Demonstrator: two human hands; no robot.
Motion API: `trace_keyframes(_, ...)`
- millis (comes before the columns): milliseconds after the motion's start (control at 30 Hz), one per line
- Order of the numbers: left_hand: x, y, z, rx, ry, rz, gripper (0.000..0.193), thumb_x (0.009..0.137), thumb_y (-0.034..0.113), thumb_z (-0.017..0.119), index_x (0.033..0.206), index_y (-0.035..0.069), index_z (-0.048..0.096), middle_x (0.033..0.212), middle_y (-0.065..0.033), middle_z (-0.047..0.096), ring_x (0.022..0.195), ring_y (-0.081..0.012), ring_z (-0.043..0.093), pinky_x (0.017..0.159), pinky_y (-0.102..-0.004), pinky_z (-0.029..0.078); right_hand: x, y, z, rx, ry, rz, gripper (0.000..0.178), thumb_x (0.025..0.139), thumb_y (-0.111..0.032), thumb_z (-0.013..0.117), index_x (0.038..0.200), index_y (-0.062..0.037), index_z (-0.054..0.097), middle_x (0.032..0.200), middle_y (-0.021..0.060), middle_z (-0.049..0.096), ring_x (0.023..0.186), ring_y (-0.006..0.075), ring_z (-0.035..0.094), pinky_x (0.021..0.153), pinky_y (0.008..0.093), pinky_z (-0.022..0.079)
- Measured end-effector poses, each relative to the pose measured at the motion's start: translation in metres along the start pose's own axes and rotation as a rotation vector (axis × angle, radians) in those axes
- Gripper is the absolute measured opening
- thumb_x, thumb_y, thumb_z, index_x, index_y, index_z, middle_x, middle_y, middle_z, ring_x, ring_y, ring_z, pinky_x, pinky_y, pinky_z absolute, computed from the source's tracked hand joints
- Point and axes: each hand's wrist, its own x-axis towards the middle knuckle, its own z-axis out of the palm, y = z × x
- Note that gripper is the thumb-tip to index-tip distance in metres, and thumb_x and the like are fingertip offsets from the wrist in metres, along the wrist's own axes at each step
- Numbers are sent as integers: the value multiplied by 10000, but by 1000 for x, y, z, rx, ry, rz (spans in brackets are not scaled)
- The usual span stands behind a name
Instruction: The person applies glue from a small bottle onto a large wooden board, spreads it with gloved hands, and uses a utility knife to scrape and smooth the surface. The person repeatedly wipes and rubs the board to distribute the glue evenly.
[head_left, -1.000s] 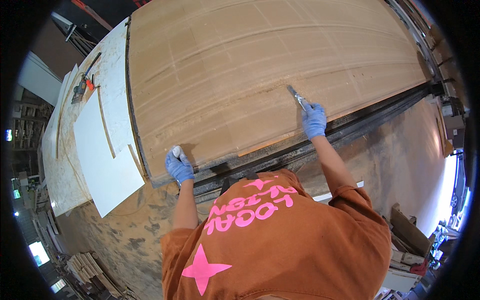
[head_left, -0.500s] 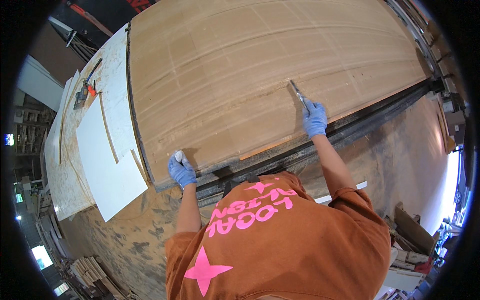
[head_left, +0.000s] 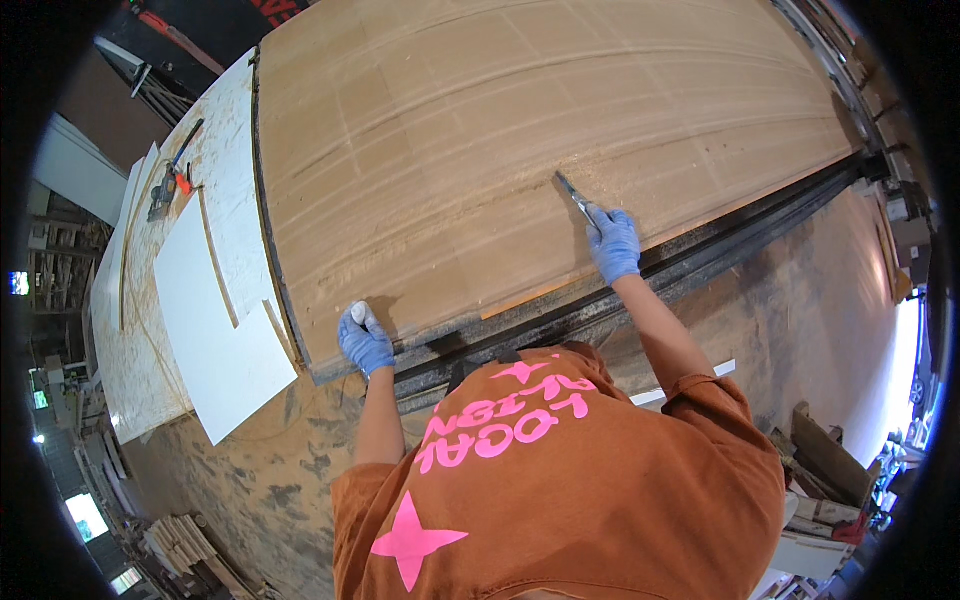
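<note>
Both my hands wear blue gloves. My right hand (head_left: 615,246) is closed around a slim hand tool (head_left: 572,193) with a dark end, too small to name its kind. Its end points away to the left, at the surface of a wide brown board (head_left: 480,220) that carries dusty streaks and grooves. My left hand (head_left: 366,340) rests closed near the board's front left corner. At its fingers shows a pale, whitish patch; whether this is a held thing or dust on the glove, I cannot make out.
Left of the board lies a dusty white surface with a white sheet (head_left: 220,330), thin strips (head_left: 215,258) and an orange-and-black tool (head_left: 178,185). A dark rail (head_left: 690,262) runs along the board's front edge. Wood offcuts (head_left: 825,465) lie at the lower right.
My right hand has moved a little left and nearer to me, and the tool's end has shifted the same way along the board. My left hand has barely moved.
</note>
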Motion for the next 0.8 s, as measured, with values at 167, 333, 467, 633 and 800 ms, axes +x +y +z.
trace_keyframes(167, 2, 6, -1, -2, -1, -7, 270, 898, 263, 585, 1014, 30, 655, 948, -155, 670, 889, -333, 635, 841, -421, 492, 0, -9, 5, -2, 33, 26, 339, 795, -188, 706, 1131, -209, 670, 1030, 129, 589, 936, 336, 577, 790, 439, 508)
trace_keyframes(333, 2, 5, 0, -23, 12, -11, 255, 900, 248, 583, 1009, 29, 653, 944, -153, 669, 885, -331, 634, 843, -419, 492, 13, 19, 7, -118, 81, 78, 360, 781, -185, 716, 1137, -229, 678, 1021, 122, 592, 930, 327, 580, 790, 427, 510)
trace_keyframes(467, 0, 0, 2, -64, 3, -34, 255, 904, 250, 577, 1008, 30, 654, 963, -154, 667, 899, -331, 633, 855, -420, 489, 9, 10, 0, -75, 45, 25, 383, 768, -177, 724, 1144, -228, 676, 1026, 123, 593, 932, 324, 578, 792, 428, 508)
trace_keyframes(633, 1, 3, 0, -36, -31, -33, 269, 907, 261, 572, 1016, 29, 653, 985, -160, 662, 920, -334, 628, 868, -421, 485, 11, 20, 2, -69, 6, 143, 384, 767, -187, 731, 1146, -218, 675, 1019, 127, 595, 932, 329, 576, 807, 426, 499)
trace_keyframes(800, 1, 3, -1, -28, -15, -6, 246, 906, 245, 600, 1024, 33, 641, 965, -158, 664, 883, -312, 635, 840, -402, 492, 22, 45, -10, -102, 113, 159, 371, 773, -193, 733, 1140, -206, 678, 1011, 140, 597, 933, 335, 578, 821, 421, 498)
